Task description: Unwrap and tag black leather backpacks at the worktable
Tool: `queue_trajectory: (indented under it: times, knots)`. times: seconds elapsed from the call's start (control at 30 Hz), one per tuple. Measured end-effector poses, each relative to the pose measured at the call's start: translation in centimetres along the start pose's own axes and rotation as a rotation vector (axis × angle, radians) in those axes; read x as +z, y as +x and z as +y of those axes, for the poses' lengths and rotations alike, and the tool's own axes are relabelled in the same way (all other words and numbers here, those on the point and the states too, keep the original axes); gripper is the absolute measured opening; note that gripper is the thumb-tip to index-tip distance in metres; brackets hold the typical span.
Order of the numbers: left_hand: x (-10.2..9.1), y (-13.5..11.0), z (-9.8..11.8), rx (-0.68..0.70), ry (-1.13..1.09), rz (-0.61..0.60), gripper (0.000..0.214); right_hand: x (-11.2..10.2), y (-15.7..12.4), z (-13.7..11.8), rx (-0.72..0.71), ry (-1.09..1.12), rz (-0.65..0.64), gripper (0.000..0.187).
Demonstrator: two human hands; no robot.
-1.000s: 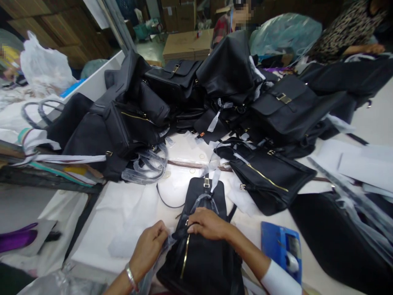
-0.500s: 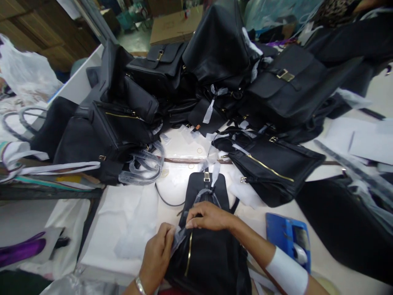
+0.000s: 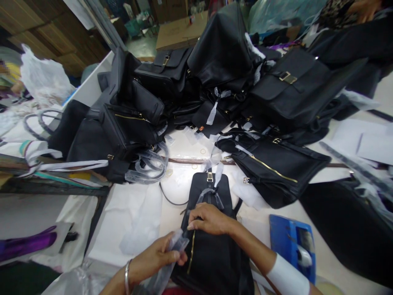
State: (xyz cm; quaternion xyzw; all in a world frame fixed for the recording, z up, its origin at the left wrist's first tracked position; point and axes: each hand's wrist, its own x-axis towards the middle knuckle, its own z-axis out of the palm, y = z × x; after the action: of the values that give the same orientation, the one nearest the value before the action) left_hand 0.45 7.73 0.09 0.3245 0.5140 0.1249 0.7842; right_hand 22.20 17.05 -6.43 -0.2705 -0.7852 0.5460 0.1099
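Note:
A black backpack point(image 3: 221, 254) with a gold zipper point(image 3: 191, 252) on its front lies flat on the table before me. My left hand point(image 3: 164, 254) is closed around a crinkled clear plastic wrap point(image 3: 181, 242) at the bag's left edge; whether a strap runs inside it I cannot tell. Fingers curled and pinched, my right hand point(image 3: 207, 219) rests on the bag near its upper left side, and what it grips is hidden. Above it, a plastic-wrapped handle point(image 3: 208, 192) arches below a gold buckle point(image 3: 210, 177).
Several black bags are heaped across the back, including a flap bag point(image 3: 288, 86) and a zippered bag point(image 3: 273, 164). A blue dispenser point(image 3: 284, 241) stands right of my forearm. White sheets point(image 3: 123, 221) lie at left. A co-worker's hand point(image 3: 365, 10) shows at the far right.
My left hand has moved down and turned, drawing the plastic wrap toward me and away from the right hand. My right hand stays about where it was on the backpack.

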Motion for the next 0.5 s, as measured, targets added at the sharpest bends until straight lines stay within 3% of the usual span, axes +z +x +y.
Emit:
queue_trajectory:
  times: [0.07, 0.17, 0.3, 0.5]
  knots:
    - [-0.7, 0.4, -0.4, -0.140, 0.012, -0.113, 0.031, 0.0, -0.1, -0.3, -0.019, -0.012, -0.005, 0.030]
    - [-1.2, 1.1, -0.6, -0.280, 0.045, -0.165, 0.022, 0.0, -0.5, -0.8, -0.046, -0.022, -0.012, 0.027]
    - [-0.4, 1.7, 0.1, -0.245, 0.120, -0.089, 0.020, -0.2, -0.9, -1.1, -0.014, -0.046, 0.031, 0.021]
    - [-0.1, 2.8, 0.4, -0.121, 0.059, -0.038, 0.026, -0.7, -0.8, -0.9, 0.002, 0.000, 0.058, 0.020]
